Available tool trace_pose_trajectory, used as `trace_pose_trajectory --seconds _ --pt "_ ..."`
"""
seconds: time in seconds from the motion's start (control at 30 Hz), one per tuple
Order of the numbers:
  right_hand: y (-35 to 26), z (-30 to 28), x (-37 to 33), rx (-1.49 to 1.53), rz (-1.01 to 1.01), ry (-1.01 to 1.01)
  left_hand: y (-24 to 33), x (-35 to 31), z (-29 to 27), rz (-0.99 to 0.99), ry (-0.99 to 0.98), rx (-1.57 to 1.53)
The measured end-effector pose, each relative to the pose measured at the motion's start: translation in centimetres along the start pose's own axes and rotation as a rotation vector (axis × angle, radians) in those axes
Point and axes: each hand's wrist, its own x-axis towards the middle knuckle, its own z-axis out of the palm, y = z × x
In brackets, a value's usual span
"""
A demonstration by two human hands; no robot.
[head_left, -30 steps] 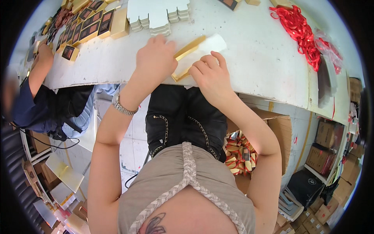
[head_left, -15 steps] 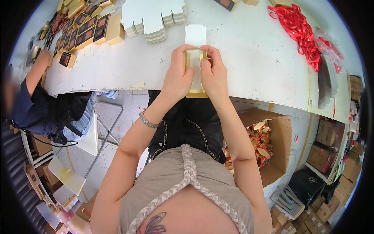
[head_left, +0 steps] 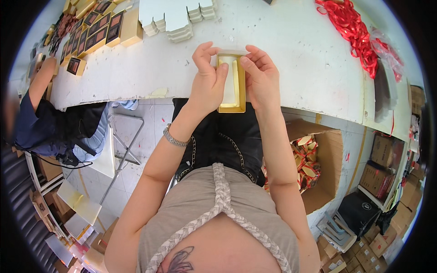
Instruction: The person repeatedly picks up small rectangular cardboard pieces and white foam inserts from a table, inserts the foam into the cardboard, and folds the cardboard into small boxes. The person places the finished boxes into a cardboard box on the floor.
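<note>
A shallow open-topped gold box with a white inside lies lengthwise at the table's front edge, its near end out over the edge. My left hand grips its left side, with the thumb over the wall and the index finger raised. On the other side, my right hand has its fingers apart. Its thumb tip touches the far right corner of the box. The box's far end lies between the two hands.
Stacked white cut card sheets lie at the far left, beside gold boxes with dark tops. Red ribbons are heaped at the right. A carton of ribboned gold pieces stands below. Another person's arm reaches in at left.
The white flap beyond the box no longer stands out at its far end. My right hand has moved right, loosening from the box, and the left fingers have lifted.
</note>
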Motion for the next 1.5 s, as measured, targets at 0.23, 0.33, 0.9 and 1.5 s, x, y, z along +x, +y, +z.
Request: trace_pose_trajectory --seconds 0.23,0.33,0.9,1.5 --pt "-0.8 -0.5 -0.1 -0.330 -0.032 -0.070 -0.2 0.7 -0.7 0.044 -0.110 0.215" --pt "-2.2 -0.5 -0.3 -0.473 -0.041 -0.155 -0.3 0.8 -0.9 0.009 -0.181 0.163" --pt "-2.9 -0.4 0.2 -1.872 -0.763 -0.347 3.1 4.3 -1.7 0.201 -0.434 1.170" --pt "-2.6 1.1 2.3 -2.218 -0.844 -0.587 1.9 5.7 -1.3 0.227 -0.461 1.145"
